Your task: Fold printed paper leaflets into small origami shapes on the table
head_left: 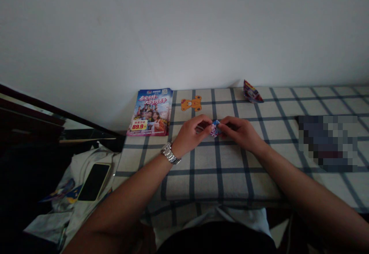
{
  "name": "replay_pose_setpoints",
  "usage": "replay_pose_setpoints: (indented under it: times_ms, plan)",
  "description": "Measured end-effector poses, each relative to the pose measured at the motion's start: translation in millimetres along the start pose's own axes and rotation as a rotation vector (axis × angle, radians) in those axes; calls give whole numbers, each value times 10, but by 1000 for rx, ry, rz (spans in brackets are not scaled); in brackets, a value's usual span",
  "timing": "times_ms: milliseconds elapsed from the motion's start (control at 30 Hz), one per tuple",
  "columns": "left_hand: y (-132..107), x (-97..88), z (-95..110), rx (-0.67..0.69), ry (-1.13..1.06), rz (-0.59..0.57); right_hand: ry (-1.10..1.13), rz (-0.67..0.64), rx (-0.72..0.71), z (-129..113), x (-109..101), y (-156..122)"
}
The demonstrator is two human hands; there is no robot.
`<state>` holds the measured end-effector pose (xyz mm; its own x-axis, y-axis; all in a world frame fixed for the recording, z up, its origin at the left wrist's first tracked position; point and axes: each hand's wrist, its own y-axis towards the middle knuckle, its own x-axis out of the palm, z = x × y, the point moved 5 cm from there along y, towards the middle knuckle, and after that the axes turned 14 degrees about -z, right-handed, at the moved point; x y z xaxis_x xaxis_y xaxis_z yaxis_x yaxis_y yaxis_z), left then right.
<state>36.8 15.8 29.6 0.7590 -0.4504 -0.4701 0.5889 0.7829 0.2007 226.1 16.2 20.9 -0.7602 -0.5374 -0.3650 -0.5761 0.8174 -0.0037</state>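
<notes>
A small folded piece of printed paper [215, 129], blue and pink, sits between both hands just above the checked tablecloth [219, 161]. My left hand [190, 133], with a metal watch at the wrist, pinches its left side with closed fingers. From the right, my right hand [240, 131] pinches the other side. Most of the paper is hidden by the fingers.
A colourful flyer [150, 112] lies at the table's far left. An orange bear shape [191, 103] is on the cloth beside it. A folded paper boat [251, 92] stands by the wall. A phone [93, 182] rests on cloth left of the table. A blurred patch covers the right.
</notes>
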Motion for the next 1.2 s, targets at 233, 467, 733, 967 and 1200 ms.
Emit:
replay_pose_setpoints:
  times_ms: [233, 467, 733, 967, 1200]
  plan:
    - [1, -21, 5, 19, 32, 19, 26, -19, 0, 27, 35, 8]
    - [3, -12, 7, 24, 87, 42, -184, 83, -2, -33, -16, -11]
    - [-8, 9, 16, 42, 152, 56, -288, 105, -57, -87, -24, -10]
    - [-9, 17, 43, 42, 145, 45, -353, 107, -85, -96, -20, -1]
    - [-17, 7, 23, 36, 129, 43, -290, 81, -75, -35, -16, 1]
